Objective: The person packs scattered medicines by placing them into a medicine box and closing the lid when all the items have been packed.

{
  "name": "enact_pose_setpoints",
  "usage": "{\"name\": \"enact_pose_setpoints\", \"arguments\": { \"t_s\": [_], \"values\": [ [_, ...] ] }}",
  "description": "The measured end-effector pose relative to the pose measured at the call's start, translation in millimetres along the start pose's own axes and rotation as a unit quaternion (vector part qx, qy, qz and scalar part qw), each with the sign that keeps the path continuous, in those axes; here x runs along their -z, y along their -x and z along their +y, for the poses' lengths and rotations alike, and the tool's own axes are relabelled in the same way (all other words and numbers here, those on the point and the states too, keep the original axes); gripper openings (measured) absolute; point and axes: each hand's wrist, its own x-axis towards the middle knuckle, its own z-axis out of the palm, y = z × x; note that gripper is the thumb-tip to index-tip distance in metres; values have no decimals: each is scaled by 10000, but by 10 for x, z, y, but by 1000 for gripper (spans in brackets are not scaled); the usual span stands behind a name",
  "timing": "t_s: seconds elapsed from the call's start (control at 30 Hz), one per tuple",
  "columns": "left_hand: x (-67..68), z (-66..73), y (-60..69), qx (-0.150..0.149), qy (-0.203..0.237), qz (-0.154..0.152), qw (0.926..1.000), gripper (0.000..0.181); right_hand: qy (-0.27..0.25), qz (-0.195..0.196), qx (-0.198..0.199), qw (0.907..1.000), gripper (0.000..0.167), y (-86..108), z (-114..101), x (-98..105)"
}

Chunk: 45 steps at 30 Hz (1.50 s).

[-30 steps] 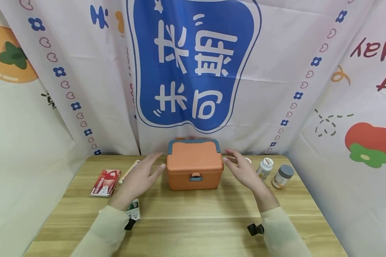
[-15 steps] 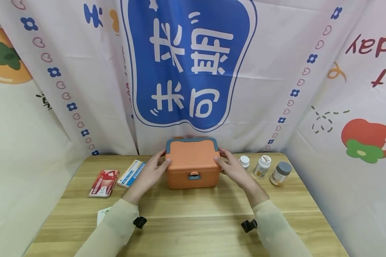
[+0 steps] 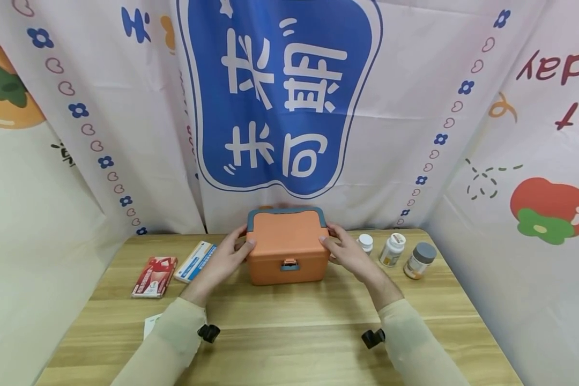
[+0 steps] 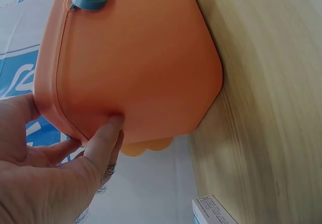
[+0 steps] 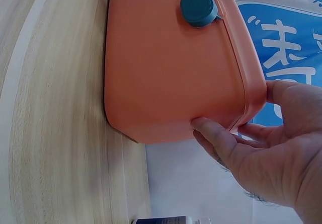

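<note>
Okay, left hand [image 3: 228, 254] and right hand [image 3: 350, 254] grip the orange handled box [image 3: 265, 271]: hold looks set, lid [image 3: 287, 233] not yet raised, box still on the table [image 3: 289, 316].

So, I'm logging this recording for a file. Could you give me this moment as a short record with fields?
Main item: orange box, standing on the wooden table
Lid: down, with a blue handle along its rear
Left grip: holding the box's left end
Right grip: holding its right end
Left side: red pack, blue-and-white pack, white item mostly hidden by the left sleeve
Right side: small white-capped bottle, partly hidden; second white-capped bottle; grey-lidded bottle
</note>
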Motion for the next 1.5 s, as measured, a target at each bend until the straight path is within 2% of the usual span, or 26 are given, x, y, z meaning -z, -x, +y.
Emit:
{"name": "enact_pose_setpoints", "arguments": {
  "t_s": [0.2,0.47,0.83,1.1,1.5],
  "values": [
    [-7,50,34,20,22,42,10000,77,83,31,20,10000,77,7,-23,1],
    [-13,45,73,45,105,35,9999,78,67,48,28,10000,75,43,-20,-26],
    [-23,1,134,213,61,17,9998,78,61,-121,385,9992,80,98,133,20],
    [-27,11,213,218,-123,-24,9997,79,75,-22,64,9999,73,196,18,-46],
    [-29,8,334,22,-98,-120,9999,76,194,-157,20,9997,66,286,27,-34]
  ]
}}
